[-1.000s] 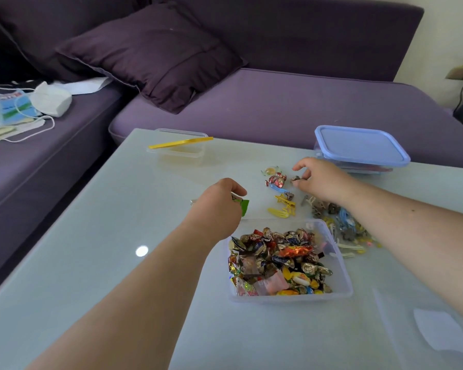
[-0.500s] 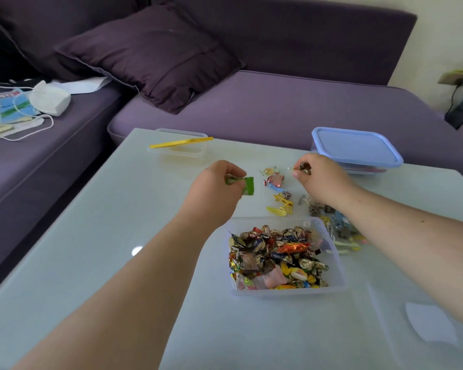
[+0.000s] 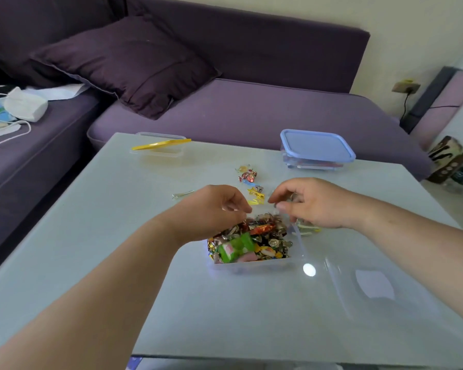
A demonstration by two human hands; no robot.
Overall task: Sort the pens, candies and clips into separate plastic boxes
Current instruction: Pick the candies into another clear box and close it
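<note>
A clear plastic box (image 3: 254, 264) of several wrapped candies stands at the table's middle. A green-and-white candy (image 3: 235, 248) lies blurred on top of the heap. My left hand (image 3: 214, 209) hovers over the box's far left corner, fingers loosely curled and holding nothing. My right hand (image 3: 310, 202) hangs over the far right corner and pinches a small wrapped candy, mostly hidden by its fingers. Behind the hands lie loose candies (image 3: 247, 176) and yellow clips (image 3: 255, 196). More clips (image 3: 308, 228) peek out under my right hand.
A shallow clear box (image 3: 158, 153) with a yellow pen (image 3: 161, 144) across it stands at the far left. A blue-lidded box (image 3: 317, 145) stands far right. A clear lid (image 3: 358, 284) lies at the near right, a pale clip (image 3: 182, 194) left of my hands. A purple sofa surrounds the table.
Both hands came back from the loose pile to above the candy box. The green candy left my left hand and now lies in the box. The view shifted closer.
</note>
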